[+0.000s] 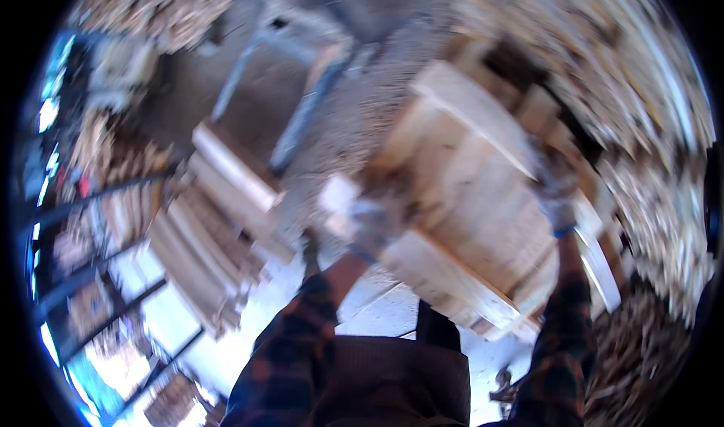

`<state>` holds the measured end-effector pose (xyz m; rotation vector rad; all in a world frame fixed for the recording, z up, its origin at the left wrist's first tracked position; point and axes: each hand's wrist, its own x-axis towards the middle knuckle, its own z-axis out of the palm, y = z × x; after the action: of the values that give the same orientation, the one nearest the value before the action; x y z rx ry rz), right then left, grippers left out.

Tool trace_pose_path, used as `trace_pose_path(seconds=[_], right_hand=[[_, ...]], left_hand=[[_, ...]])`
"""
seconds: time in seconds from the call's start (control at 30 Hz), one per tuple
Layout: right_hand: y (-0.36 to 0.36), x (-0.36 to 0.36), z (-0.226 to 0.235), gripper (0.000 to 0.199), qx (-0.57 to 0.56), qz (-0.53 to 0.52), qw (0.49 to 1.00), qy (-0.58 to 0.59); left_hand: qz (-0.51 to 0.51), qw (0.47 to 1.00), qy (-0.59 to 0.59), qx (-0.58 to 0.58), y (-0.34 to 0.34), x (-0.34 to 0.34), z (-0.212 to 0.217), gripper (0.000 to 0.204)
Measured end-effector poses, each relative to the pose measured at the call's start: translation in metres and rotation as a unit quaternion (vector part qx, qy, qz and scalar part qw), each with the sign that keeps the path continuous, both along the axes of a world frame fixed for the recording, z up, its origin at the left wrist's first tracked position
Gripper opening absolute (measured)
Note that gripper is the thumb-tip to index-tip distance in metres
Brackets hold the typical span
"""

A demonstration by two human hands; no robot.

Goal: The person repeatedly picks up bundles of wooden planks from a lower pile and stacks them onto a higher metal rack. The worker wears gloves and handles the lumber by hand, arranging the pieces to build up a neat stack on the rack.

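Observation:
My left hand (381,214), in a pale glove and smeared by motion, is at the left edge of a stack of pale wooden boards (483,201). A whitish blocky shape (339,198) shows right beside it; I cannot make out whether the hand grips it. On the far right side of the stack, my right hand (554,189), also gloved and blurred, reaches the near end of a long board (475,114). Its fingers are too smeared to read. Another thick board (452,280) lies along the stack's near side, between my forearms.
More boards are piled on the left (204,238). A bluish metal frame (302,114) stands on the dusty floor ahead. Heaps of wood strips (573,58) rise at the far right, with darker scraps (641,352) below them. Dark bars (98,265) cross the left side.

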<state>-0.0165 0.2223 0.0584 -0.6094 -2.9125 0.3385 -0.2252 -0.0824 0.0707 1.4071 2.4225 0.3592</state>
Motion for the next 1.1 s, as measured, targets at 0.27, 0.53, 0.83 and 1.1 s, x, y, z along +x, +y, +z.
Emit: trace_pose_path(seconds=[0.27, 0.53, 0.83, 1.1], right_hand=[[0.004, 0.003, 0.024, 0.07, 0.047, -0.055, 0.989, -0.131], [-0.256, -0.2, 0.067, 0.064, -0.458, 0.11, 0.882, 0.02], [-0.45, -0.466, -0.082, 0.093, -0.644, -0.018, 0.753, -0.136], [-0.545, -0.566, -0.156, 0.046, -0.488, -0.025, 0.858, -0.158]], left_hand=[[-0.012, 0.998, -0.048, 0.042, 0.016, -0.002, 0.019, 0.064], [0.363, 0.848, -0.031, 0.384, -0.173, -0.004, 0.012, 0.046], [0.91, 0.232, -0.156, 0.307, -0.62, -0.006, -0.094, 0.055], [0.753, 0.656, -0.046, 0.025, -0.62, -0.033, -0.151, 0.075]])
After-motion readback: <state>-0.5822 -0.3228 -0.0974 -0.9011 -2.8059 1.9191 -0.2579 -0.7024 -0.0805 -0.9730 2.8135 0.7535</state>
